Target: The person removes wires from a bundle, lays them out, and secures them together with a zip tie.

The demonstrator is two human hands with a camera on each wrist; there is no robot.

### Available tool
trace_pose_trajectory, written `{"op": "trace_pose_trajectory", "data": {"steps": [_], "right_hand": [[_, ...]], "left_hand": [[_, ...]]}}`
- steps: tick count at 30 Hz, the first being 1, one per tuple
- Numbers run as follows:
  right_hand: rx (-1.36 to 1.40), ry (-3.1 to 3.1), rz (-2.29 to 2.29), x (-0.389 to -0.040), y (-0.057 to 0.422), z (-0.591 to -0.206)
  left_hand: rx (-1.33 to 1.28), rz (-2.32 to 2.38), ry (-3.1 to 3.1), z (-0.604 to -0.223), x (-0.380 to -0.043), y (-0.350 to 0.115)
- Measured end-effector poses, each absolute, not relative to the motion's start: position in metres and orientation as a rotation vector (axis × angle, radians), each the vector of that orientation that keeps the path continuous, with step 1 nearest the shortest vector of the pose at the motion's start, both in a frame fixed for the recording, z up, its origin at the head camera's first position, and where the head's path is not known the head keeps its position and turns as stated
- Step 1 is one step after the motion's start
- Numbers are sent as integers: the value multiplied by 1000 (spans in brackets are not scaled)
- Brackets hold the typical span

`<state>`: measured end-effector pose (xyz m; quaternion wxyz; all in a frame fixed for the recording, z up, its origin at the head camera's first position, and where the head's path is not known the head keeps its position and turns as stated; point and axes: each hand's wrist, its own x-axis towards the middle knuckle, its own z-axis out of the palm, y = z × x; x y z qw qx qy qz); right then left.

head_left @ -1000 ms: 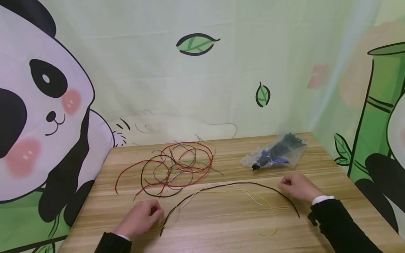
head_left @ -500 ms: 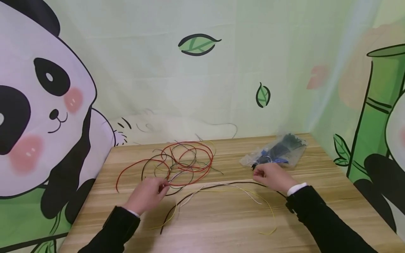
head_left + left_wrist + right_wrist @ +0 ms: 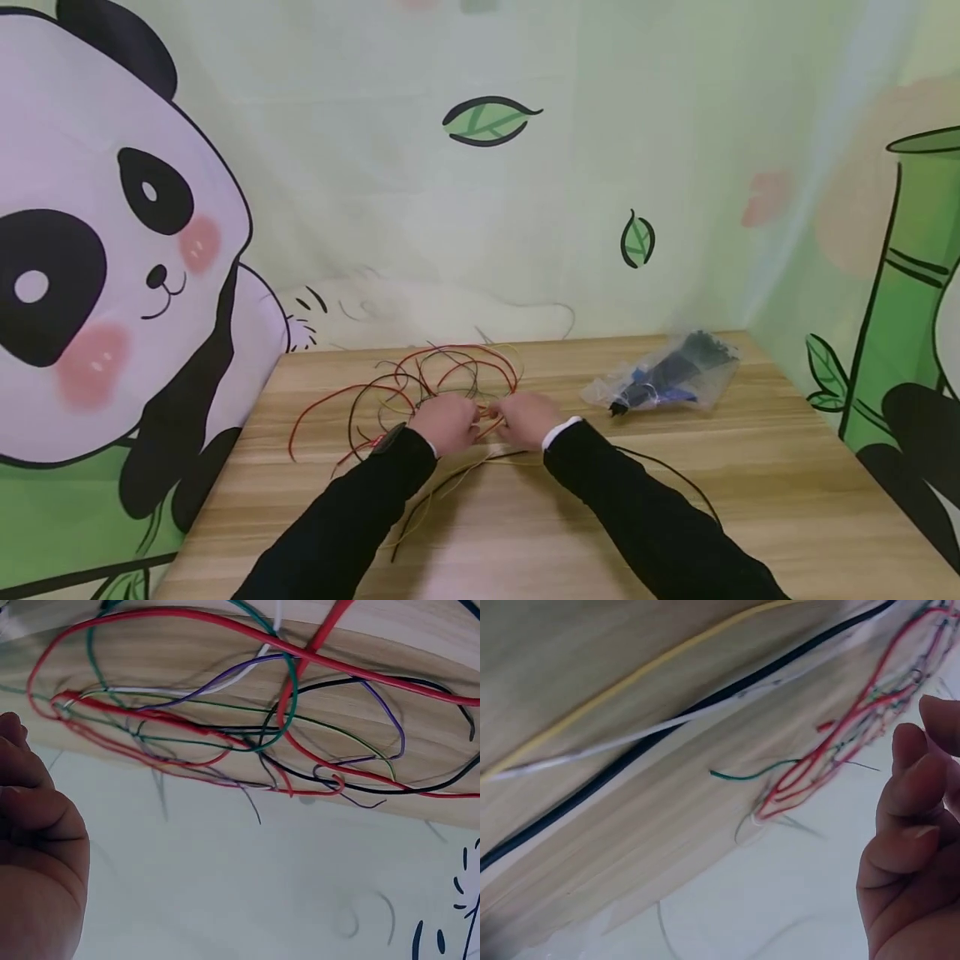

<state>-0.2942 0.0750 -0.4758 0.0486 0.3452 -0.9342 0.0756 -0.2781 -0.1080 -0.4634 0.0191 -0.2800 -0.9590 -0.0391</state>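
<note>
Both hands are close together over the near side of a tangle of wires (image 3: pixel 453 358), in red, black, green, purple and other colours. My left hand (image 3: pixel 447 423) has loosely bent fingers beside the bundle; its foremost fingertips leave the left wrist frame. My right hand (image 3: pixel 527 421) faces it, its fingers bent and its fingertips beside the red wires (image 3: pixel 810 776); no wire shows between them in the right wrist view. A short stretch of red wire shows between the hands. Closer to me lie a separate black wire (image 3: pixel 675 473), a yellow wire (image 3: pixel 630 686) and a white wire (image 3: pixel 641 735), partly under the right forearm.
A clear plastic bag (image 3: pixel 667 375) holding black and blue items lies at the back right of the wooden table (image 3: pixel 600 542). Behind the table's far edge hangs a pale green backdrop (image 3: pixel 360 192) printed with pandas, leaves and bamboo.
From wide apart, both hands have moved inward and forward to the tangle. The left hand went right, the right hand left past the bag. The separate wires have stayed in place.
</note>
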Motion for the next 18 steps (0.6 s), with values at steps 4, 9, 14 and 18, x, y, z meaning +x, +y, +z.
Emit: {"op": "trace_pose_trajectory", "data": {"steps": [4, 9, 14, 18], "right_hand": [[1035, -2847, 160, -302, 67, -485], [1056, -2845, 76, -303, 64, -487], [1022, -2840, 29, -307, 67, -491], [989, -2851, -6, -311, 68, -494]], "left_hand": [[-805, -22, -3022, -471, -284, -102], [-792, 37, -3046, -482, -290, -99], [-851, 22, -3005, -489, -296, -93], [-852, 4, -2993, -492, -298, -90]]}}
